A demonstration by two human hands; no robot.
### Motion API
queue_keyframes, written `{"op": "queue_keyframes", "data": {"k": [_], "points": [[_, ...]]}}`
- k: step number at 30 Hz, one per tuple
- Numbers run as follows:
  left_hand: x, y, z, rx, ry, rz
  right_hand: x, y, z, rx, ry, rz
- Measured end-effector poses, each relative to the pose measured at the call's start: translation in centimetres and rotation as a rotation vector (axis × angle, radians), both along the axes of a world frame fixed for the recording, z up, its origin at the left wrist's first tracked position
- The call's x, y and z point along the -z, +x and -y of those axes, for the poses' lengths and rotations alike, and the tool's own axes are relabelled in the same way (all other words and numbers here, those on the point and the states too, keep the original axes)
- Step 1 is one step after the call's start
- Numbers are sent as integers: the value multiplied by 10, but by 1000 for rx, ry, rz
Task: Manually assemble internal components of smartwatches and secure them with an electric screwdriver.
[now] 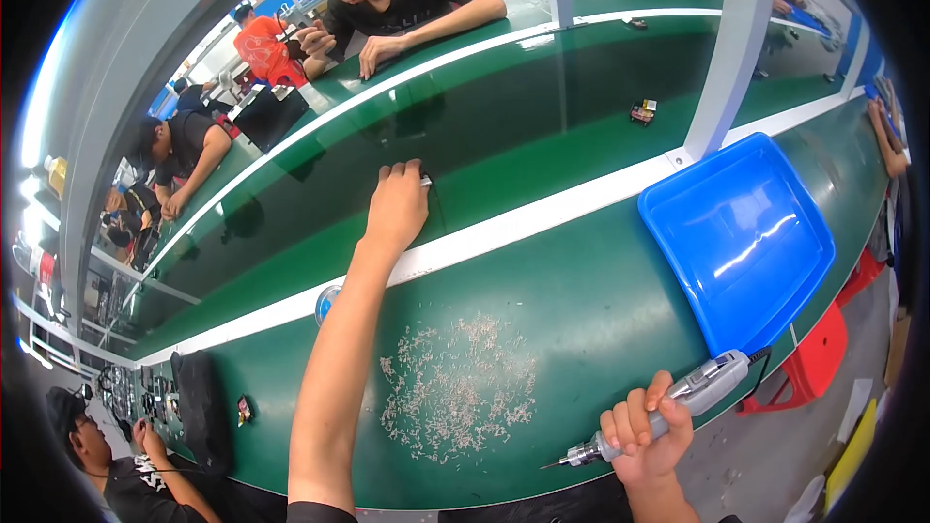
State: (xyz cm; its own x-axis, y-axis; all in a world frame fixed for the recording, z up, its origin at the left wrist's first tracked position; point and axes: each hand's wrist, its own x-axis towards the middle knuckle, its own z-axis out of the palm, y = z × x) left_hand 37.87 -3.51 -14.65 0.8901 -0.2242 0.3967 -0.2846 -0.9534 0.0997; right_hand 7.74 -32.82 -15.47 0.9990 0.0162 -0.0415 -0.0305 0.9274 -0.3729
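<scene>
My left hand [397, 208] reaches across the white rail [542, 205] over the dark green belt [504, 150]. Its fingers are curled down around a small object, of which only a pale and dark edge shows beside the fingertips; its kind is hidden. In my right hand [647, 434], at the front edge of the green worktable [601, 300], is a grey electric screwdriver [709, 383], its bit pointing left and a black cord at its back end. Between my arms, many tiny screws [460, 387] lie scattered on the table.
An empty blue tray [741, 242] sits right, beside a grey post [731, 48]. A small assembly [642, 112] rides on the belt; another [244, 411] lies left near a black bag [201, 412]. Several people work around the line. A red stool [819, 358] stands right.
</scene>
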Motion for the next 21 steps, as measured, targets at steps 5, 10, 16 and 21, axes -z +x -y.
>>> {"op": "queue_keyframes", "data": {"k": [5, 10, 16, 21], "points": [[-14, -44, 25, 201, -139, 0, -2, -9, 4, 42, -11, 19], [-35, -160, 85, 560, -66, -112, -4, -8, 2, 27, -50, -74], [-23, -246, 124, 926, -13, -140, -16, -42, 11, -91, -50, -7], [-20, -260, 125, 906, -154, -242, -14, -61, 3, -138, -55, -54]]}}
